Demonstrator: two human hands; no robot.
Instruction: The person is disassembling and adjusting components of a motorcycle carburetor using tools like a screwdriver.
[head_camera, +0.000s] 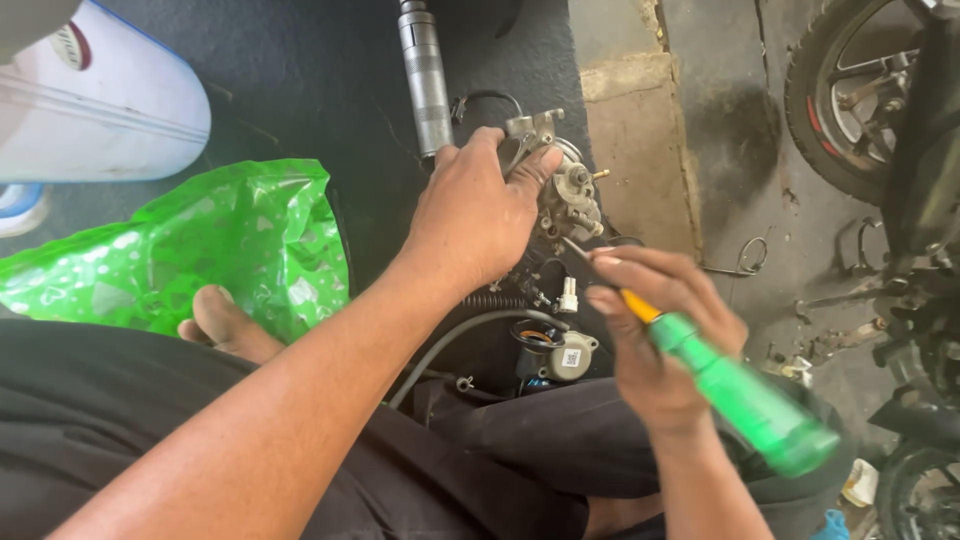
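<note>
My left hand (475, 210) grips a grey metal carburettor (568, 195) from its left side and holds it up above a dark mat. My right hand (655, 320) holds a screwdriver with a green and yellow handle (745, 395). Its thin metal tip (578, 250) points up and left, just under the carburettor body. A brass fitting sticks out of the carburettor on the right.
A green patterned plastic bag (200, 250) lies at left, beside a white container (95, 100). A metal cylinder (425, 75) lies on the dark mat (300, 90). Small parts, a spring and a grey hose (450, 340) sit below my hands. A motorcycle wheel (850, 90) stands at upper right.
</note>
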